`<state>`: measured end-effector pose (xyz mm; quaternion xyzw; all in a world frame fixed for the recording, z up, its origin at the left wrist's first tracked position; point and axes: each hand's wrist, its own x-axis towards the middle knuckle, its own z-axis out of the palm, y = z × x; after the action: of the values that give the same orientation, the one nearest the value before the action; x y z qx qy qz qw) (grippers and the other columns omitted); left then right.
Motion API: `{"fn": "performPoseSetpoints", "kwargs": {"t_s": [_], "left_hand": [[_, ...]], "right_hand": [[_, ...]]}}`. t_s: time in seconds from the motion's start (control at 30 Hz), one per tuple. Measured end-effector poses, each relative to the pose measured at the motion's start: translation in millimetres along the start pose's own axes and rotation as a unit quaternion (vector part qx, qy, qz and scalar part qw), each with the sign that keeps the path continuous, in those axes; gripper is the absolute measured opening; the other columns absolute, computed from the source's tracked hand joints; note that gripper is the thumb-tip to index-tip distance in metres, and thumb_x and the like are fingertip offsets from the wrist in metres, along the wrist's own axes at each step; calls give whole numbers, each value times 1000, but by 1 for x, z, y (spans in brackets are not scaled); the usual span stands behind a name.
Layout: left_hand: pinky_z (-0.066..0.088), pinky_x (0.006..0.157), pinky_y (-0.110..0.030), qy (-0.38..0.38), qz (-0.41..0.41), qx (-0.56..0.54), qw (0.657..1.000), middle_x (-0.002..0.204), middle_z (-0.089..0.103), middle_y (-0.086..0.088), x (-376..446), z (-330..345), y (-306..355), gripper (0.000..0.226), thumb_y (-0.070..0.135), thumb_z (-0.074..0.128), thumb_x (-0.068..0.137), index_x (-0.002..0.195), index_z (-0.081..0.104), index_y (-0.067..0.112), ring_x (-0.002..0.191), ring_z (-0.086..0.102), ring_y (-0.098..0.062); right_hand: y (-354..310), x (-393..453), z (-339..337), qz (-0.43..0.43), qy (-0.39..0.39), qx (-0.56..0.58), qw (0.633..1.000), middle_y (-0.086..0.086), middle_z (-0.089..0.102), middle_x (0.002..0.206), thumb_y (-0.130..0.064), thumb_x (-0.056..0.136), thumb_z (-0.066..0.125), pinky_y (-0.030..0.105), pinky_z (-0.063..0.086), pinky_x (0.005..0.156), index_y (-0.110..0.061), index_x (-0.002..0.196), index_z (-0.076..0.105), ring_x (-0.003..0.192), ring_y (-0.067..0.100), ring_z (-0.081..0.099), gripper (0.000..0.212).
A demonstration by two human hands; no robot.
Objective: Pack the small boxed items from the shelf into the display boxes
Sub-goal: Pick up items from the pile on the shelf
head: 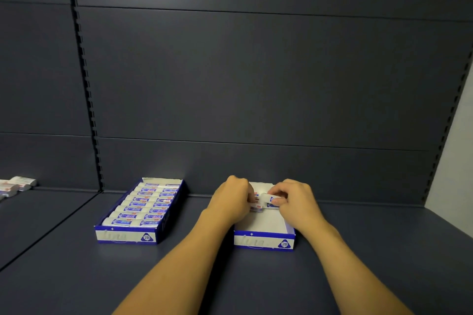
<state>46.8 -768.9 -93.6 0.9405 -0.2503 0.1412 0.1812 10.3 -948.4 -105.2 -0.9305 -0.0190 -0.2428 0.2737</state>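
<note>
Two blue-and-white display boxes stand on the dark shelf. The left display box (129, 236) is packed with rows of small white and blue boxed items (143, 208). The right display box (263, 239) shows a mostly bare white floor. Both hands are over its far end. My left hand (230, 201) grips small boxed items (256, 208) at the back of that box. My right hand (297, 199) pinches one small boxed item (268, 199) just beside them. How many items lie under the hands is hidden.
A few loose small boxed items (15, 185) lie on the neighbouring shelf at the far left. A slotted upright (87, 100) divides the dark back panel. A pale wall (458, 151) borders the shelf on the right.
</note>
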Motion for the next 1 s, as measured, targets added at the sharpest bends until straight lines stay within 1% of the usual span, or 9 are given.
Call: {"fn": "performPoseSetpoints", "kwargs": {"t_s": [0.13, 0.27, 0.37, 0.47, 0.53, 0.6, 0.67, 0.77, 1.0], "left_hand": [[60, 85, -38, -7, -14, 9, 1000, 109, 69, -10, 1, 1, 4, 21, 13, 69, 93, 112, 75, 11, 89, 67, -25], [60, 81, -40, -13, -15, 39, 999, 106, 68, -11, 2, 0, 4, 20, 16, 70, 91, 109, 72, 8, 85, 66, -26], [60, 82, -41, -21, -15, 50, 998, 107, 67, -12, 2, 0, 4, 23, 18, 71, 91, 111, 71, 8, 87, 66, -27], [60, 83, -41, -28, -6, 54, 998, 108, 68, -13, 3, 1, 6, 23, 17, 69, 92, 113, 71, 8, 88, 67, -27], [60, 83, -42, -25, -5, 59, 998, 107, 67, -13, 2, 1, 5, 22, 15, 68, 91, 112, 71, 7, 88, 66, -28], [59, 83, -42, -21, -3, 61, 998, 108, 67, -13, 2, 1, 4, 22, 13, 67, 91, 112, 71, 7, 88, 66, -29], [59, 84, -41, -17, -1, 59, 998, 111, 67, -13, 1, 2, 4, 23, 12, 66, 92, 114, 71, 7, 91, 67, -30], [59, 88, -40, -20, 7, 45, 999, 115, 69, -12, 0, 3, 5, 26, 9, 64, 93, 118, 72, 8, 96, 68, -30], [58, 91, -43, -21, 6, 35, 999, 117, 68, -13, 1, 4, 3, 25, 7, 63, 94, 117, 72, 9, 98, 68, -30]], "right_hand": [[-5, 0, -1, -12, -16, -35, 999, -8, 62, 100, -12, 91, 71, 12, 44, 65, -20, 102, 75, 86, 8, 59, 14], [-13, 5, -9, -24, -64, -80, 994, -7, 65, 104, -14, 90, 70, 25, 56, 74, -24, 102, 75, 89, 11, 62, 16], [-15, 6, -11, -24, -84, -92, 992, -7, 69, 98, -14, 86, 70, 27, 57, 73, -25, 101, 76, 84, 11, 64, 19], [-14, 4, -7, -13, -89, -78, 993, -8, 69, 90, -16, 87, 71, 30, 58, 73, -25, 98, 77, 81, 10, 65, 15], [-14, 3, -7, -9, -88, -77, 993, -8, 68, 91, -15, 88, 71, 29, 58, 72, -24, 97, 76, 81, 10, 65, 14], [-14, 3, -8, -11, -88, -93, 992, -6, 68, 97, -13, 88, 69, 28, 57, 72, -24, 99, 76, 86, 12, 64, 17], [-15, 2, -9, -20, -91, -128, 987, -5, 66, 102, -12, 88, 66, 26, 53, 72, -25, 101, 75, 90, 13, 60, 20], [-21, 1, -10, -31, -96, -191, 976, -4, 66, 107, -16, 90, 65, 23, 45, 67, -26, 104, 73, 87, 13, 55, 18], [-31, -3, -8, -57, -94, -264, 958, 3, 66, 109, -17, 92, 64, 26, 47, 73, -22, 109, 69, 93, 20, 61, 18]]}}
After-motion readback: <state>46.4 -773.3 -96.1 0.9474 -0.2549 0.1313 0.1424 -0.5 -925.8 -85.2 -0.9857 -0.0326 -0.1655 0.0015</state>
